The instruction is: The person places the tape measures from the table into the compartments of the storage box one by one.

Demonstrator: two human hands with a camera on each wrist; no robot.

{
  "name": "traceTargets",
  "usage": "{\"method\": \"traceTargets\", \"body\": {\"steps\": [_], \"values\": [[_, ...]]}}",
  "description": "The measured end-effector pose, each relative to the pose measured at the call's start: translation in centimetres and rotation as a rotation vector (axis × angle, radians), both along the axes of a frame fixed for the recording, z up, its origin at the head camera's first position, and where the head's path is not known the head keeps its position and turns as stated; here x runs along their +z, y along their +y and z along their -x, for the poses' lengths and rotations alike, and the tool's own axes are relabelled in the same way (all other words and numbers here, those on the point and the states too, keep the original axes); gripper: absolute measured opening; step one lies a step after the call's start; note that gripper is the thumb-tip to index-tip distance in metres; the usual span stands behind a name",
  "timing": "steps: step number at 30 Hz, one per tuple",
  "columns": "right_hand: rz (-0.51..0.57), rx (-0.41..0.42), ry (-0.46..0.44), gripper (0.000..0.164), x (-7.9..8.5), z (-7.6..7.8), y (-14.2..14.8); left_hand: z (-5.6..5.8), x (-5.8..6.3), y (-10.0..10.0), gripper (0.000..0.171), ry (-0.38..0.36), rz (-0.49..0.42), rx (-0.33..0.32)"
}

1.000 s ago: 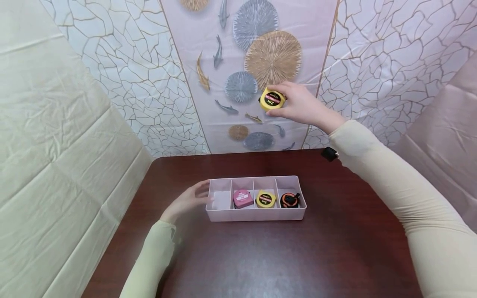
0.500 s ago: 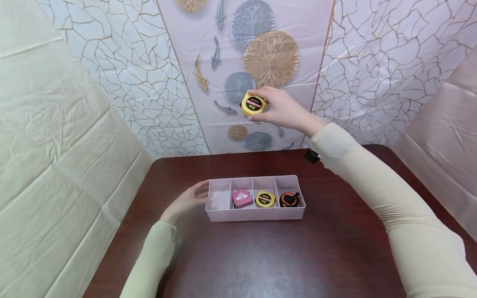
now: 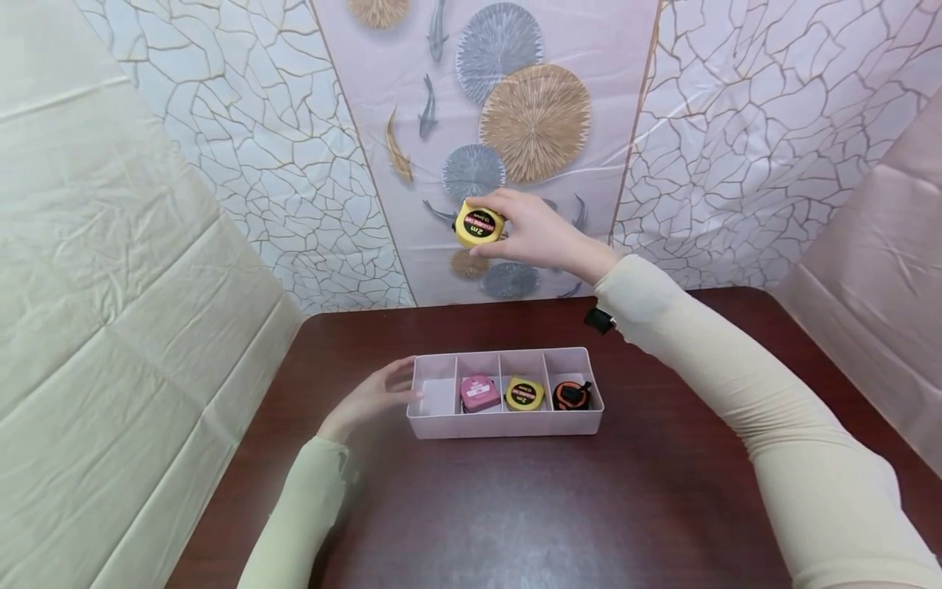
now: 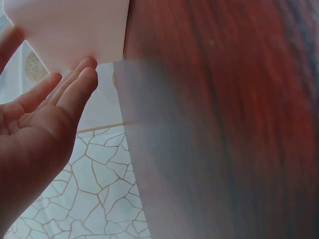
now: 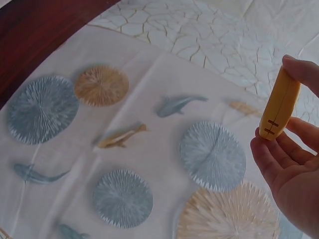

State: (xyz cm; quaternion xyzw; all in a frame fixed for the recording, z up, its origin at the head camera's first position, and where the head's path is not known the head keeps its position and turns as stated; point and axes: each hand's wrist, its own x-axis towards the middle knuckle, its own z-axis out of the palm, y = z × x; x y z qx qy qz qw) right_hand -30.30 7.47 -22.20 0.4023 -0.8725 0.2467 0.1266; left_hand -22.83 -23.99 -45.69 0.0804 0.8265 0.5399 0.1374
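Note:
My right hand (image 3: 533,231) pinches a yellow tape measure (image 3: 477,224) between thumb and fingers, raised above the far part of the table. Its round black label reads 2m, and in the right wrist view the yellow case (image 5: 280,103) shows edge-on. My left hand (image 3: 368,401) rests against the left end of a pale divided box (image 3: 508,424), fingers fairly straight. The left wrist view shows its fingertips at the box's end wall (image 4: 75,30). In the box, from the left, lie a bare compartment, a pink tape measure (image 3: 480,393), another yellow tape measure (image 3: 524,394) and a black-and-orange tape measure (image 3: 571,396).
The box stands on a dark reddish-brown table (image 3: 500,507). A patterned cloth with fish and round motifs (image 3: 508,278) hangs behind the table's far edge. Pale fabric walls (image 3: 147,327) rise on the left and right.
My right hand has carried the yellow tape measure leftward, and lately also lower, towards the space above the box's left part. The left hand and the box stay in place.

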Motion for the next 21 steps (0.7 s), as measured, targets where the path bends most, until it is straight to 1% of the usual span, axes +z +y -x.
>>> {"method": "traceTargets", "body": {"steps": [5, 9, 12, 14, 18, 21], "values": [[0.003, 0.060, 0.044, 0.073, -0.4, -0.5, -0.8, -0.1, -0.1, 0.0, 0.068, -0.003, 0.003, 0.016], [-0.003, 0.099, 0.055, 0.072, -0.4, -1.0, -1.5, -0.3, 0.0, 0.0, 0.068, -0.010, 0.013, 0.025], [-0.012, 0.117, 0.062, 0.072, -0.5, -1.4, -1.9, -0.5, 0.1, -0.1, 0.068, -0.002, 0.005, 0.016], [-0.017, 0.130, 0.068, 0.071, -0.5, -1.6, -2.1, -0.5, 0.2, -0.1, 0.069, 0.008, -0.021, -0.005], [-0.020, 0.145, 0.077, 0.072, -0.7, -2.0, -2.4, -1.0, 2.0, 0.2, 0.075, -0.006, -0.062, -0.065], [-0.024, 0.158, 0.083, 0.072, -0.8, -2.2, -2.6, -1.4, 3.0, 0.5, 0.081, -0.032, -0.053, -0.087]]}}
